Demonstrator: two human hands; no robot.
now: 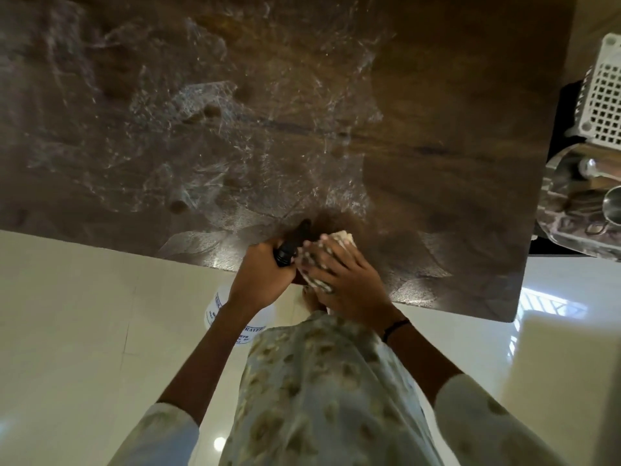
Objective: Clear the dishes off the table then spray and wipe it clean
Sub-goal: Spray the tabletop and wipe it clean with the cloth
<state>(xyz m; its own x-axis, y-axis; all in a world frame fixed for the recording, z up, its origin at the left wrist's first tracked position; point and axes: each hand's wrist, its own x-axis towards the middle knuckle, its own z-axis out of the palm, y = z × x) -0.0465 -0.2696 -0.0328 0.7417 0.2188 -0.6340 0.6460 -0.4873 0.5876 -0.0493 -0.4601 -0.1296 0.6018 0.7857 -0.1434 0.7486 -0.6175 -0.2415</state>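
- Step in hand, judged: the wiping stage. No dishes show on the table top, and wet streaks lie across it, so clearing and spraying look done or nearly so.
- Left hand: fingers curled round the black head of the spray bottle, held at the near table edge; the white body hangs below the edge, over the floor.
- Right hand: fingers spread and straight, pressing the patterned cloth flat on the table at the near edge, just beside the sprayer nozzle.
- Table: dark brown wood-grain top under a clear, wrinkled plastic cover; white spray streaks and droplets lie across the left and middle, the right part looks drier.
- Method advised: keep the palm flat on the cloth, work in overlapping passes from the near edge toward the far side, and carry the wet streaks along rather than smearing them.
- Method advised: the cover is creased, so go lightly over folds to avoid bunching it.
- Method advised: park the bottle off the surface, or keep it clear of the cloth's path.
- Off the table, right: a white perforated basket and steel vessels.
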